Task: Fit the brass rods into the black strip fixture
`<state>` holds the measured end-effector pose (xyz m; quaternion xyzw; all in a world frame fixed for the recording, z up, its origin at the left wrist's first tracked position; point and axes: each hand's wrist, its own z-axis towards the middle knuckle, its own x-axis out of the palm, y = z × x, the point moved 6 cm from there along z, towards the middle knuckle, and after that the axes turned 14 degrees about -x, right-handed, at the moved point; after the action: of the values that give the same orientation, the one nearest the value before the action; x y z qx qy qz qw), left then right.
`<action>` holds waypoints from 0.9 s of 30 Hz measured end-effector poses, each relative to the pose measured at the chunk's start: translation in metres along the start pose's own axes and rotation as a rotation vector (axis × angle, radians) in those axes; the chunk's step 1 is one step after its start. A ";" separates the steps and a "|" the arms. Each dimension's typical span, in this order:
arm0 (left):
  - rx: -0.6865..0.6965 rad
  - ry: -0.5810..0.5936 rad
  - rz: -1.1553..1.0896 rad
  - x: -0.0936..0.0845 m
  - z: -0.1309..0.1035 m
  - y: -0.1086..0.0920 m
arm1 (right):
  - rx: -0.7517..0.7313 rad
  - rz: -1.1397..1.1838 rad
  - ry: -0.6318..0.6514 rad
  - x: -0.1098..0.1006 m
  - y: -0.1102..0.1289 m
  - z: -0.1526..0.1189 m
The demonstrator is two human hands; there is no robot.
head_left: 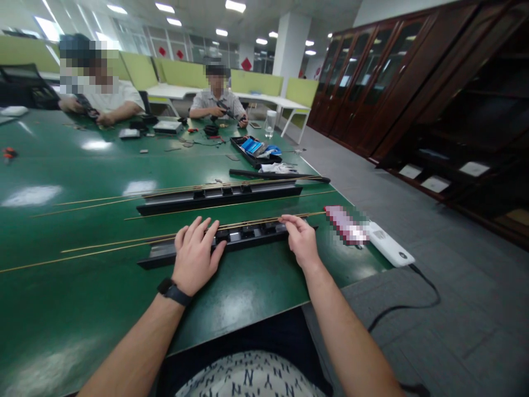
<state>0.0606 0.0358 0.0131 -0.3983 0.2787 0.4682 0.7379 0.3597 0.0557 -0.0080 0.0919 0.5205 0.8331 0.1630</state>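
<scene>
Far left of the green table (103, 314), around 10 o'clock, there's an orange-handled tool (9, 154). At 11 o'clock a person in a white shirt (124, 96) has both hands on something dark. The thin gold rods (103, 247) start down at 9 to 10 o'clock and run right, over the near black channel (254, 239), which lies pretty much dead ahead. Left hand (194, 253), dark watch (174, 292) on the wrist, lies over that channel's left half, fingers slightly apart, thumb out wide. Behind it, the rear black channel (223, 200) has more rods across it, and one loose rod (177, 212) sits between the two. Past that at 12, there's a person in a checked shirt (202, 105), then a black tray (239, 150) with blue packets (253, 146), white gloves (279, 167) and a long black bar (281, 176) toward 1. Right hand (301, 240) has thumb and forefinger pinched on the near rods; can't tell how many. The rod tips reach right up to a red-edged, blurred-out item (345, 225) at 1 to 2 o'clock, so that's kinda in the way, with a white device (388, 243) just beside it trailing a black cable (430, 306).
</scene>
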 end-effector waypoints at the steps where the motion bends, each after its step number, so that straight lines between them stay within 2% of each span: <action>1: -0.001 0.002 -0.001 0.000 0.000 0.000 | 0.003 0.001 0.002 0.000 0.000 0.000; 20: -0.009 0.026 0.003 0.000 0.001 -0.001 | -0.006 -0.012 -0.035 -0.003 0.000 0.000; 27: -0.014 0.026 0.006 -0.001 0.001 -0.002 | 0.003 -0.002 0.042 0.001 0.002 -0.002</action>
<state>0.0624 0.0358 0.0149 -0.4088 0.2860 0.4670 0.7301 0.3577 0.0539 -0.0068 0.0739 0.5250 0.8341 0.1525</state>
